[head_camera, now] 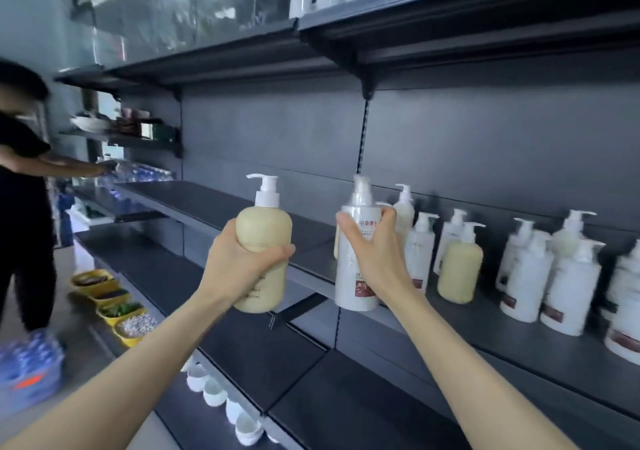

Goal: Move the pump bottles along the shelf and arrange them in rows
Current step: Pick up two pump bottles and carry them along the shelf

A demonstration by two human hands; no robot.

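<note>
Fingers (387, 217) curled: left hand (239, 259) holds cream plastic pump bottle (265, 231), right hand (375, 255) white plastic pump bottle (353, 276); I judge rows barely begun.

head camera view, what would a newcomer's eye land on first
Two bottles held up at centre: the left hand grips a cream-yellow plastic pump bottle, the right hand a taller white plastic pump bottle with a red label. To their right, more white and cream pump bottles stand loosely grouped on the dark grey metal shelf.
</note>
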